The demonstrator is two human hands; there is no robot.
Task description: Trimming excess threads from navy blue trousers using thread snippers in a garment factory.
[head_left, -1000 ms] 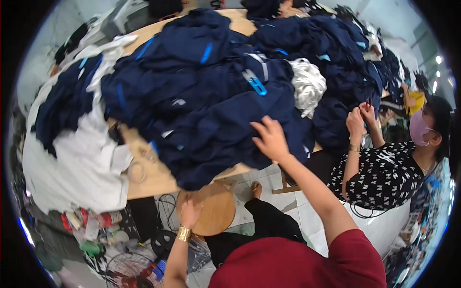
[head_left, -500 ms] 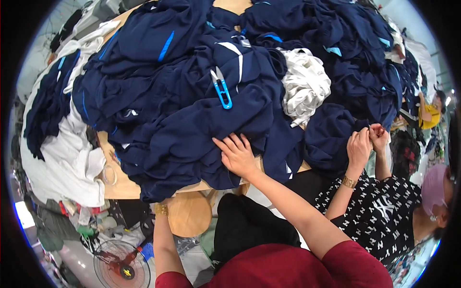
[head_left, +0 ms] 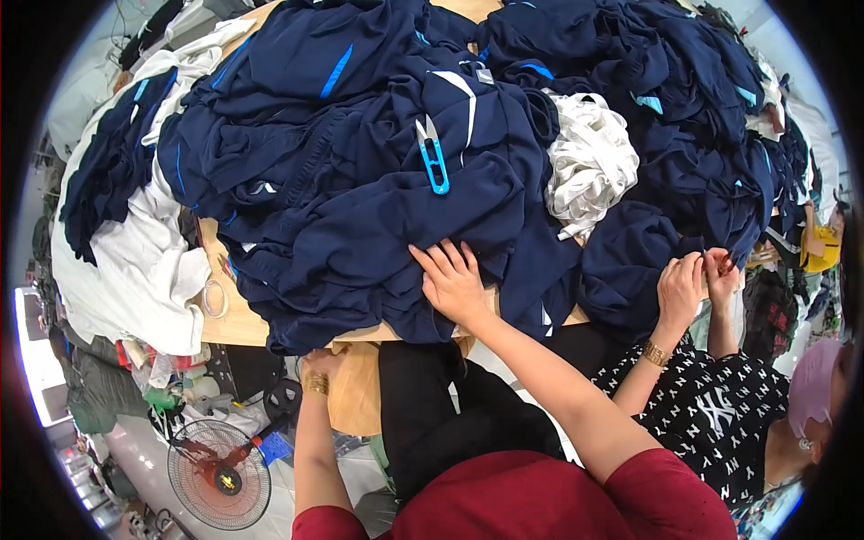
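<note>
My right hand (head_left: pixel 454 283) lies palm down on the front of a heap of navy blue garments (head_left: pixel 351 238), its fingers spread and holding nothing. My left hand (head_left: pixel 322 362), below a gold bracelet or watch band, is down at the table's front edge beside a round wooden stool (head_left: pixel 355 396). Its fingers are mostly hidden, so whether it grips the stool or cloth does not show. Blue-handled thread snips (head_left: pixel 433 157) rest on the navy cloth beyond my right hand. A bundle of white tape or strips (head_left: pixel 591 162) sits right of them.
On the right, a co-worker's hands (head_left: pixel 688 283) work close together at the edge of navy cloth. White cloth (head_left: pixel 139 279) hangs over the table's left side, near a clear ring (head_left: pixel 214 298). A floor fan (head_left: pixel 220 472) stands at lower left.
My left hand has come into view from beneath the hanging navy cloth. My black-clad legs have shifted up beside the stool, covering part of it. My right hand remains on the cloth.
</note>
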